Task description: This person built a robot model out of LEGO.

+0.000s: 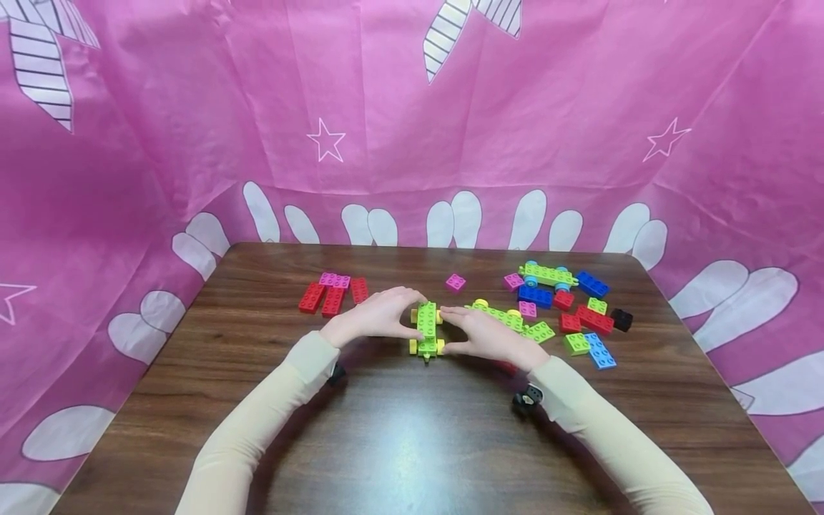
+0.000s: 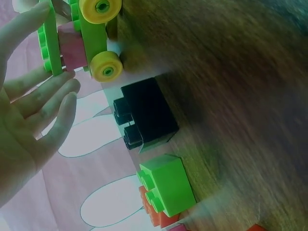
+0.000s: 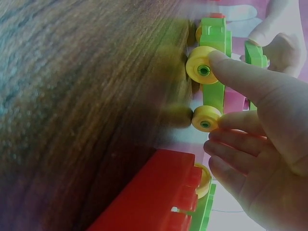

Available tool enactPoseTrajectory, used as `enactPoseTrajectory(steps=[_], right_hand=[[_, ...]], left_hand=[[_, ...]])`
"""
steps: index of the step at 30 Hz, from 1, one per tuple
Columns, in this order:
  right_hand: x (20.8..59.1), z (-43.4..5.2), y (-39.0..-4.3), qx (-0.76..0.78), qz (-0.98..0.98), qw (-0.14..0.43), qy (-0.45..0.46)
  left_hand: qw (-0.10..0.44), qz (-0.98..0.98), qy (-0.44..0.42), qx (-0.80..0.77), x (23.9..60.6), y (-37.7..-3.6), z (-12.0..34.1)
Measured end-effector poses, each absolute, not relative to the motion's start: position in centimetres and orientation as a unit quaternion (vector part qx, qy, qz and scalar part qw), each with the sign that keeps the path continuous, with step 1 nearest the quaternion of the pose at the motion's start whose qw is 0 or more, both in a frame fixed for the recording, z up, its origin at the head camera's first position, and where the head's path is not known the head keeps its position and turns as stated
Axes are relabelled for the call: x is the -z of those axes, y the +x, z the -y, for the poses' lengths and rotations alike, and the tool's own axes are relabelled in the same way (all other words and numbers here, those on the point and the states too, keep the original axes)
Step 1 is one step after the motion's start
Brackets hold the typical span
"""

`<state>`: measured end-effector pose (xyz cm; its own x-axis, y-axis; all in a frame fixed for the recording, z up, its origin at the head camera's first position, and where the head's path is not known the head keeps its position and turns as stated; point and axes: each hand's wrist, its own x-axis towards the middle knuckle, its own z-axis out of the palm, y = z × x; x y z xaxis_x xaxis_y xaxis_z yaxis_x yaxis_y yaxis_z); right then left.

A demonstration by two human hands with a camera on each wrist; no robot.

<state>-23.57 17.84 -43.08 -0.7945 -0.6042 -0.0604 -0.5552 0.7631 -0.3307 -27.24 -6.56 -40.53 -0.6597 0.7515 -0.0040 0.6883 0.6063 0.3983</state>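
Note:
Between the two hands stands a toy car base (image 1: 428,350) with green body and yellow wheels. A pink brick (image 2: 72,48) sits on it, with a green brick (image 2: 52,41) on top. The left hand (image 1: 385,315) pinches that green brick, thumb at the near end and fingers at the far end. On the car's right side, the right hand (image 1: 489,335) has its thumb against the near yellow wheel (image 3: 203,65). Its forefinger reaches the far wheel (image 3: 206,119), while the other fingers extend loosely. A red brick (image 3: 149,192) lies close below the right hand.
Right of the hands lie another green base with yellow wheels (image 1: 497,315), a blue-wheeled base (image 1: 547,275), a black brick (image 1: 621,319) and several coloured bricks. Red bricks (image 1: 312,297) and a pink brick (image 1: 335,280) lie back left. Pink cloth (image 1: 399,143) hangs behind the table.

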Motion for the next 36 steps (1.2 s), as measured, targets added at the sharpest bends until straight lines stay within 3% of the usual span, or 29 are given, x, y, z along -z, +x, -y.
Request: enactPoseTrajectory(steps=[36], right_hand=[[43.21,-17.89,-23.68,0.15,-0.933,0.077,-0.318]], left_hand=[[0.084,-0.898,0.413,-0.128,39.72,-27.29,5.7]])
